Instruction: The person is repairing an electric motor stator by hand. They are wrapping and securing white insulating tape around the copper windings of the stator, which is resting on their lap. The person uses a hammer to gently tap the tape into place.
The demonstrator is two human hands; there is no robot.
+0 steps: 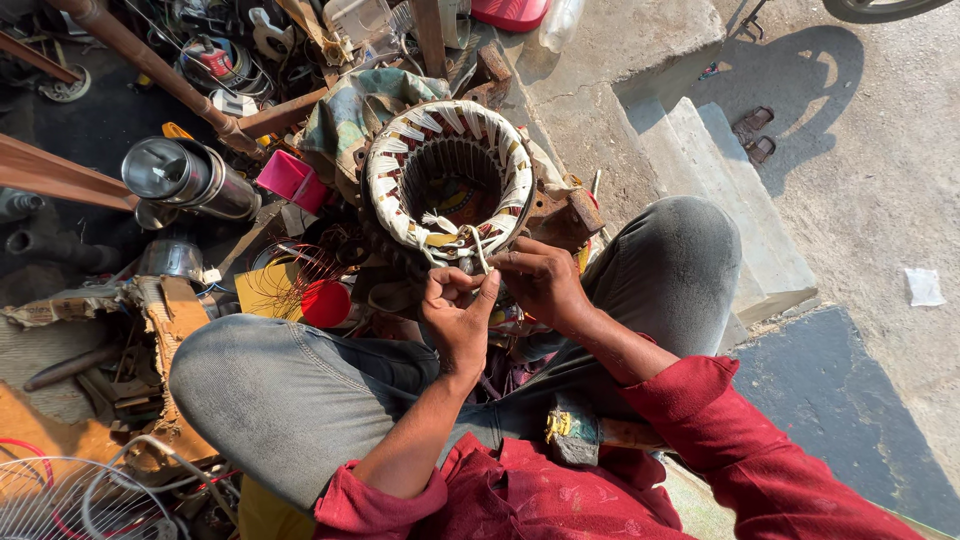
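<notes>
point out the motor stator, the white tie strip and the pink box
motor stator [400, 150], head view, on its taped winding ring
white tie strip [481, 252], head view, mid-strip above the fingers
pink box [287, 176], head view, on its top face

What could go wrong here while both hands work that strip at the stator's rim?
The white strip pinched by the left hand and right hand looks thin and might tear. The motor stator rests on uneven clutter and may tip. Loose red wire nearby might snag.

My left hand and right hand cover the near rim of the motor stator; whatever my fingertips pinch there is too small to tell. Below the stator, my torso is cut off.
</notes>
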